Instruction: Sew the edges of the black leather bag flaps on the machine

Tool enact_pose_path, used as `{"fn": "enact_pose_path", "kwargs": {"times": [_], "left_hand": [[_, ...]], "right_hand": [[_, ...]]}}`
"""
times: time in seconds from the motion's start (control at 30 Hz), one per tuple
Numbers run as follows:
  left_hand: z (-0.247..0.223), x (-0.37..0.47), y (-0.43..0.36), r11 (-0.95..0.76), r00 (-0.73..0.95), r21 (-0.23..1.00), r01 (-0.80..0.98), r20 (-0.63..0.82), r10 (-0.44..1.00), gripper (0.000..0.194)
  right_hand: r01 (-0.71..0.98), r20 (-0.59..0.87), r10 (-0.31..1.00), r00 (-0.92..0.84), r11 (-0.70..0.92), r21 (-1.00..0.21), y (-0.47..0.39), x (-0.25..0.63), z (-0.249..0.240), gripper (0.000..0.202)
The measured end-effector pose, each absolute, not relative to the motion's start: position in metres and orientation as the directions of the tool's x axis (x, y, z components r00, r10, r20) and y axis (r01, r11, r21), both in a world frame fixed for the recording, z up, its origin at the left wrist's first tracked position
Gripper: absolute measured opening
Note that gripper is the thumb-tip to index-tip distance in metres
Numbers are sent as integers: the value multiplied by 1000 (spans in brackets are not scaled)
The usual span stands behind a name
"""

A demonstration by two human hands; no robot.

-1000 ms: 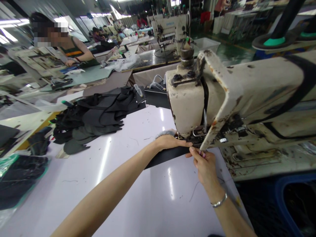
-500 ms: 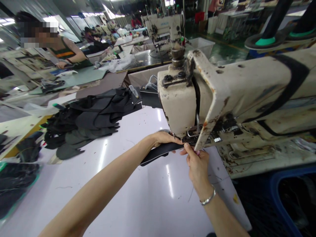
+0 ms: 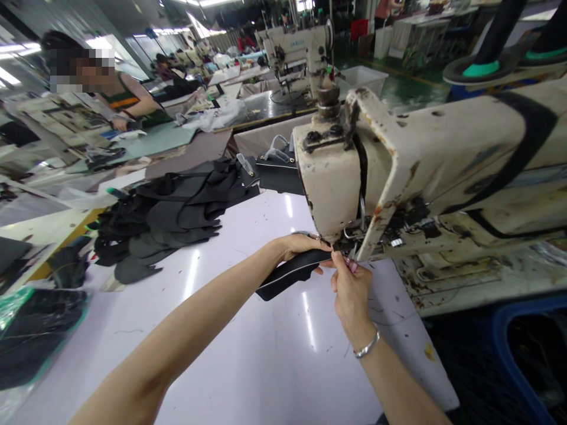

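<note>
A black piece with a pale piping line (image 3: 295, 274) hangs below the head of a rusty cream sewing machine (image 3: 330, 183). My left hand (image 3: 301, 245) is closed on its upper edge, fingers reaching to the needle area. Close to those fingertips, my right hand (image 3: 353, 286) pinches at the end of the piece, thumb and finger together. Something pink (image 3: 352, 265), partly hidden, shows in the right hand; metal tips beside it look like small scissors. A silver bracelet (image 3: 367, 345) circles the right wrist.
Black cut strips (image 3: 177, 206) lie piled on the white table (image 3: 248, 348) at the left. Black pieces with clear-wrapped handles (image 3: 279, 168) stand behind the machine head. A plastic-wrapped black bundle (image 3: 39, 336) is at the far left. A person (image 3: 128, 100) works at another table.
The black piece has tilted, showing more of its lower face and piping. My right hand has turned slightly, and the pink item is more visible. The whole view has shifted a little.
</note>
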State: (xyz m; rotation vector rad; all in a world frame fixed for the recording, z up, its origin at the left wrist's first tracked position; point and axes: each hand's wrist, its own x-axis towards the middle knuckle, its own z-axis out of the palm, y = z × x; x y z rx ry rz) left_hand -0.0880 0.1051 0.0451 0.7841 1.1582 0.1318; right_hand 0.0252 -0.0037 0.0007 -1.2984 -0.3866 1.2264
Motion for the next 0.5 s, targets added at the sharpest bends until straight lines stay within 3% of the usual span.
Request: {"fn": "enact_pose_path", "kwargs": {"times": [0.5], "left_hand": [[30,-83,73,757,415,652,50,-703,578,27]], "right_hand": [[-471,-410,799,440,-183,-863,-1,19,1,37]]}}
